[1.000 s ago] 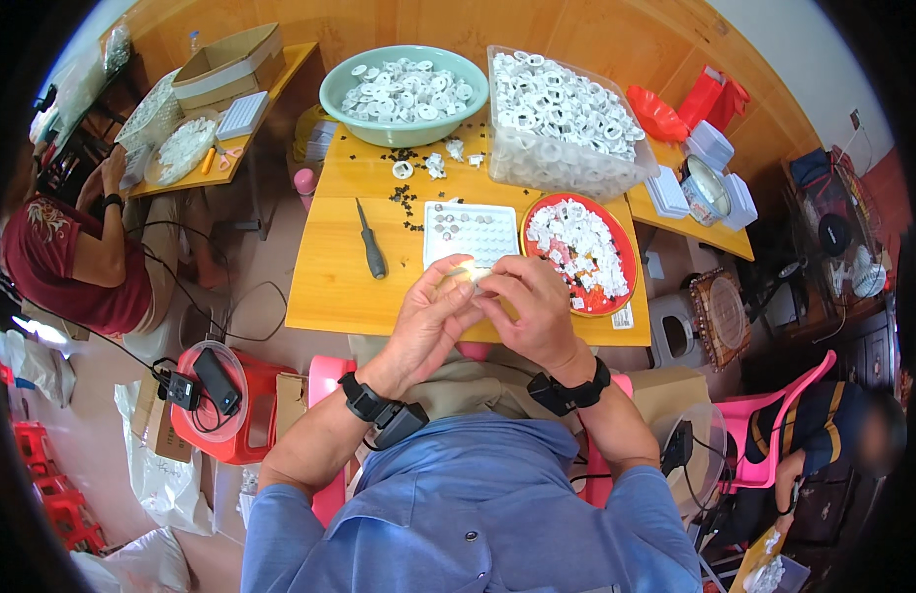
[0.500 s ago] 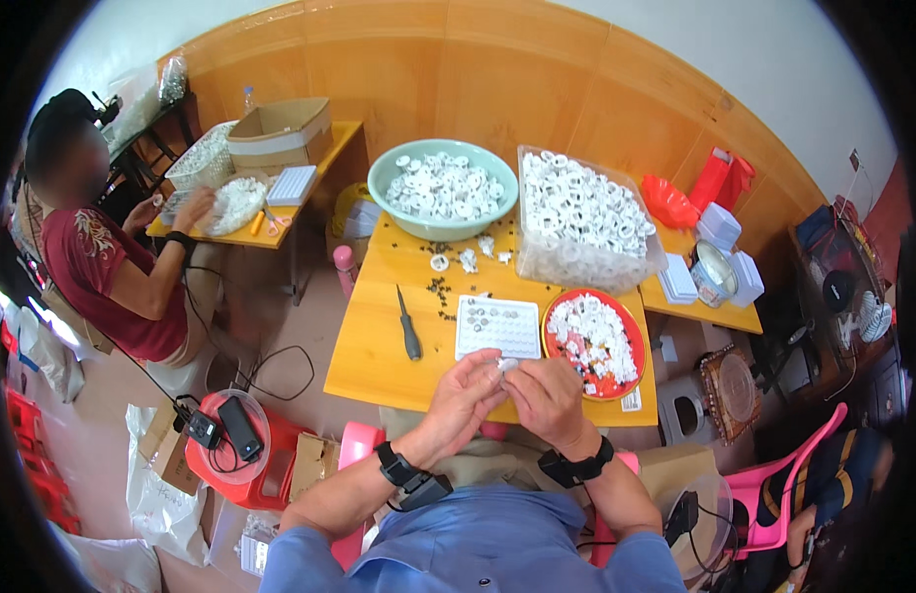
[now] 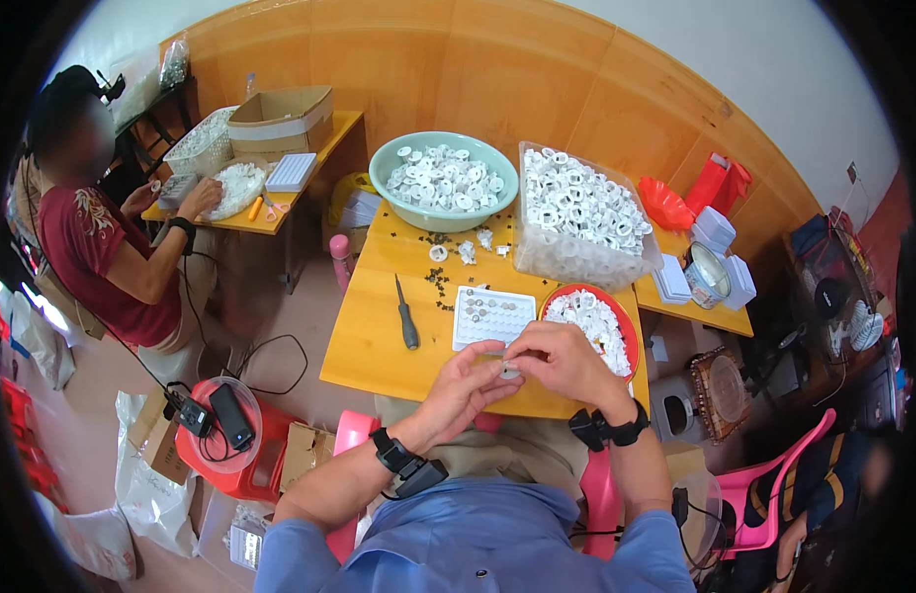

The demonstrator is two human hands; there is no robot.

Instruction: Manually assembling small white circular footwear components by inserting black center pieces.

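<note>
My left hand [image 3: 464, 391] holds a small white round plastic part [image 3: 509, 371] between thumb and fingers, just off the near edge of the table. Over it, my right hand [image 3: 562, 356] is closed in a pinch at the part's upper side; whatever its fingertips grip is too small to make out. Just beyond both hands lies a white tray [image 3: 517, 333] with rows of small round metallic pieces. A red plate [image 3: 633, 341] heaped with small white plastic pieces [image 3: 588, 314] is beside my right hand. To the tray's left lies a dark-handled screwdriver [image 3: 408, 324].
A pale green basin [image 3: 384, 193] and a clear bin [image 3: 576, 263], both full of white parts, stand at the back. Small black pieces [image 3: 435, 281] are scattered on the yellow table [image 3: 364, 346]. At left, a co-worker [image 3: 112, 247] handles parts. A red stool [image 3: 260, 484] carries black devices.
My right hand has shifted its fingers over the white part, its wrist now farther right. The white part shows lower, under my right fingertips. The co-worker's hands have moved slightly.
</note>
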